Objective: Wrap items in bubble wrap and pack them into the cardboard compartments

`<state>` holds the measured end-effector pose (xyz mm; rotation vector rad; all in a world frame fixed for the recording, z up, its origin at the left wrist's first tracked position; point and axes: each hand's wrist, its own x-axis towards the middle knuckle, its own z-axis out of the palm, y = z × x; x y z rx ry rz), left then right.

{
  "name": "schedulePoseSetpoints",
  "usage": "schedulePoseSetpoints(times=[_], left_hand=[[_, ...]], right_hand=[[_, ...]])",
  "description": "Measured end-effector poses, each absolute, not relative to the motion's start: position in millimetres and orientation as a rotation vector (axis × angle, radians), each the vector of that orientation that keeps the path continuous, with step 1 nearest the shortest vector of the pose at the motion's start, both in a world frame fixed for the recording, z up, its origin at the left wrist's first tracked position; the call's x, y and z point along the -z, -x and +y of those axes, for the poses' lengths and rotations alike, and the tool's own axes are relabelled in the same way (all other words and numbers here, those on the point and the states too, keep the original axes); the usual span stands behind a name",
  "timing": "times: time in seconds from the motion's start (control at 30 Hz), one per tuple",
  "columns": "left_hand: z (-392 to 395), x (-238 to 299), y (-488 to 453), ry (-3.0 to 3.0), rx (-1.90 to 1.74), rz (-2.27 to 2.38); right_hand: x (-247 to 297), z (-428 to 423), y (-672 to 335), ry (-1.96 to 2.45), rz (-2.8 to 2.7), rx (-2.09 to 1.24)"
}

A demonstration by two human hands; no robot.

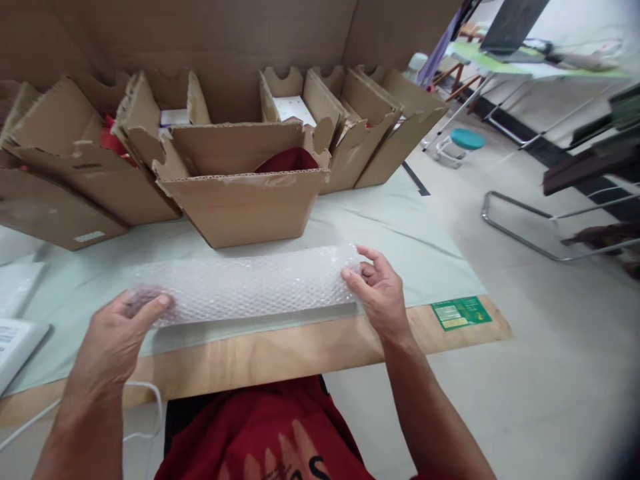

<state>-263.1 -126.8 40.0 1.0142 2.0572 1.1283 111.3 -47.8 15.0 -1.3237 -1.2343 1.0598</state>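
A long strip of bubble wrap (255,283) stretches between my two hands, just above the table's front edge. My left hand (117,330) pinches its left end, with the thumb on top. At the other end, my right hand (380,287) grips the wrap between thumb and fingers. The strip looks folded or layered, and I cannot tell whether anything lies inside it. Beyond it stands an open cardboard bin (245,207) with something dark red in it.
Several more cardboard bins (95,180) line the back. A pale green cloth (400,240) covers the wooden table (280,353). A white device (20,347) sits at the left, near a white cable (157,400). A teal stool (467,139) stands on the floor to the right.
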Motion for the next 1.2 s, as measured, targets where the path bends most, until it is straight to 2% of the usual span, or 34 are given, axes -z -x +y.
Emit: schedulePoseSetpoints(times=[0.23,0.3,0.4,0.5,0.63,0.73,0.9,1.07,1.2], left_hand=[[-117,-24,266,-1.273,-0.444,2.428],[-120,-21,266,-1.348,-0.424,2.478],[-125,-16,263,-1.680,-0.590,2.489],[-127,-6,255,-2.032,-0.639,2.318],[-124,9,247,-2.160,-0.504,2.152],[-124,9,247,-2.169,-0.511,2.183],[-120,-11,240,-2.322,-0.512,2.092],[-109,-13,242,-2.436,-0.475,1.895],[-101,-20,246,-2.458,-0.413,1.868]], right_hand=[[14,-45,-108,1.610,-1.798,-0.389],[13,-43,-110,1.583,-1.918,-0.185],[4,-36,-109,1.486,-2.068,-0.013],[-4,-24,-98,1.411,-2.296,-0.036],[-2,-9,-80,1.495,-2.519,-0.100],[0,-6,-78,1.455,-2.487,-0.041],[-13,-26,-85,1.149,-2.307,0.081],[-33,-50,-94,0.825,-2.292,0.001],[-39,-53,-99,0.795,-2.270,-0.039]])
